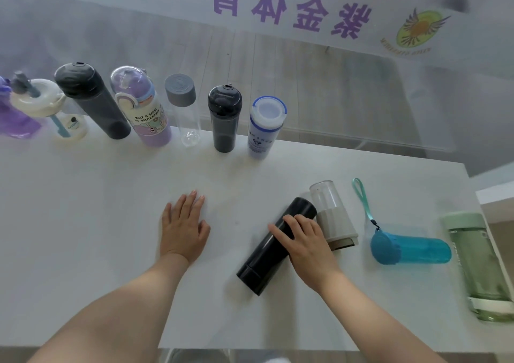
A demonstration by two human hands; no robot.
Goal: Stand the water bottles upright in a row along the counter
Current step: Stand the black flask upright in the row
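Several bottles stand upright in a row along the far edge of the white counter (pixel 111 195), ending on the right with a small dark bottle (pixel 224 117) and a blue-and-white bottle (pixel 264 126). A black bottle (pixel 267 254) lies on its side near the front, and my right hand (pixel 303 240) wraps over its middle. Beside it lie a clear and beige bottle (pixel 333 212), a blue bottle (pixel 411 247) with a teal strap, and a green bottle (pixel 478 265). My left hand (pixel 183 226) rests flat on the counter, fingers apart, holding nothing.
The counter's right edge runs just past the green bottle. Behind the row is a glass panel with purple characters (pixel 289 9) and a round logo (pixel 417 28). The counter's front edge lies under my forearms.
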